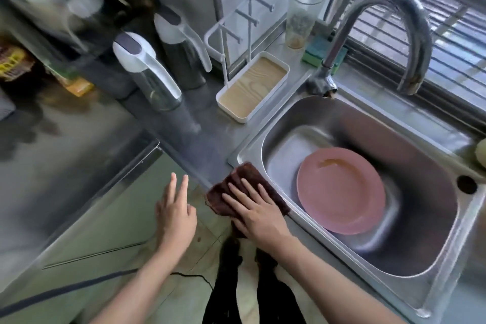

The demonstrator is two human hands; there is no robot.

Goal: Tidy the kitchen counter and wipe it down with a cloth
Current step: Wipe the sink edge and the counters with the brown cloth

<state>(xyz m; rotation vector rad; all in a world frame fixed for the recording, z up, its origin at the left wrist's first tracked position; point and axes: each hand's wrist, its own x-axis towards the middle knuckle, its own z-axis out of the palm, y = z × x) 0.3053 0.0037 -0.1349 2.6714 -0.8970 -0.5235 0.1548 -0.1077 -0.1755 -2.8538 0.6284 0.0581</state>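
Observation:
A dark brown cloth (238, 183) lies on the steel counter (200, 144) at the front edge, beside the left rim of the sink. My right hand (256, 212) lies flat on the cloth with straight fingers, pressing it down. My left hand (176, 212) hovers in front of the counter edge, over the floor, fingers extended and holding nothing. Part of the cloth hangs over the edge under my right palm.
A pink plate (342, 189) lies in the steel sink (420, 218) under a curved tap (381, 16). Two white-lidded jugs (147, 71), a white cup rack with a tray (252, 87), a tall glass (302, 13) and a green sponge (315, 56) stand behind.

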